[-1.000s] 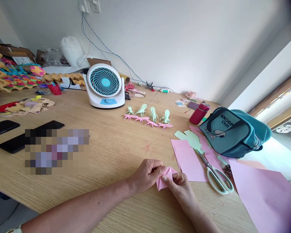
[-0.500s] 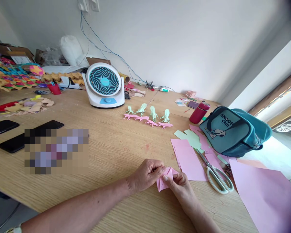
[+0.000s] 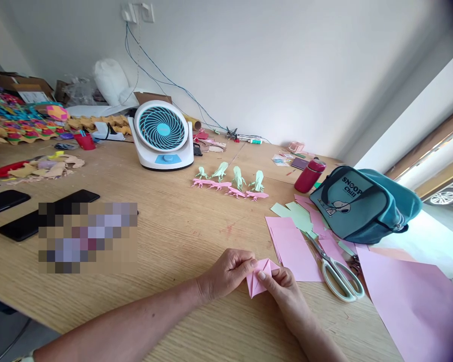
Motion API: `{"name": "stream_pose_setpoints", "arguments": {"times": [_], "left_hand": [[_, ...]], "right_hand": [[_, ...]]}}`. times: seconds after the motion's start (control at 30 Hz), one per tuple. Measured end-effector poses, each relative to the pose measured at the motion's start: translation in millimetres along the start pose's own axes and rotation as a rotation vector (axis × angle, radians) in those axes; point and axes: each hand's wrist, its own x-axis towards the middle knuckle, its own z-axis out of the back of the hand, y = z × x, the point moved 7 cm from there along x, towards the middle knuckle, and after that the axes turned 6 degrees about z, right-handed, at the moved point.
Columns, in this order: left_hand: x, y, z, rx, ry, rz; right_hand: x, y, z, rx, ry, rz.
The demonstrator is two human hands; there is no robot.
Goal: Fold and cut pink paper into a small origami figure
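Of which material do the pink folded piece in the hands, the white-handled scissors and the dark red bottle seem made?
Pink folded piece: matte paper, judging by thin edges and crisp creases.
White-handled scissors: grey blades, probably metal; smooth handles, likely plastic.
Dark red cylindrical bottle: smooth, faint sheen; coated metal or plastic, I cannot tell.

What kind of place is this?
Probably a craft workspace, though I can't tell whether it's in a home or a workshop: little folded paper figures, scissors and pink paper sheets show it.

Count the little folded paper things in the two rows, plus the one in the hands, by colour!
Green paper figures: 4
Pink paper figures: 4
Pink folded paper in the left hand and right hand: 1
Total: 9
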Motion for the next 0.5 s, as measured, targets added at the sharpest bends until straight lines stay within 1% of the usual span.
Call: {"name": "stream_pose_setpoints", "arguments": {"times": [0.07,0.27,0.5], "left_hand": [[0,0,0.4,-0.008,-0.002,0.002],[1,1,1.1,-0.041,0.009,0.001],[-1,6,-0.9,-0.171,0.021,0.123]], "right_hand": [[0,-1,1,0.024,-0.014,-0.001],[-1,-6,2,0.094,-0.003,0.009],[-2,-18,10,0.119,-0.052,0.006]]}}
